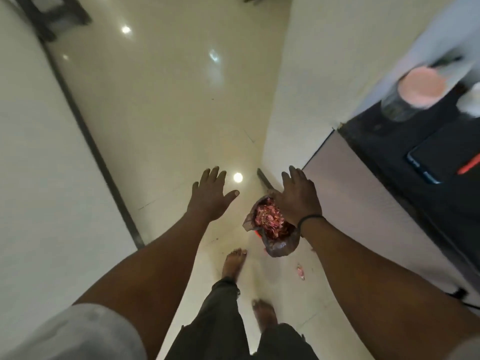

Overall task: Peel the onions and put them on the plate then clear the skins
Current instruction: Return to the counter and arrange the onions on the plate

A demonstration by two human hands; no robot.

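A small bin lined with a dark plastic bag [279, 249] stands on the pale floor by the wall corner, filled with pinkish-red onion skins [268, 219]. My right hand [298, 197] hovers above the bin's far edge, palm down, fingers straight and together, holding nothing. My left hand [211, 196] is stretched out to the left of the bin, fingers spread, also holding nothing. One loose scrap of onion skin [300, 272] lies on the floor to the right of the bin. No onions or plate are in view.
A dark counter [405, 157] runs along the right, carrying a phone [441, 159] and a jar with a pink lid [418, 87]. My bare feet [233, 263] stand on the glossy floor just before the bin. A white wall [39, 165] lines the left.
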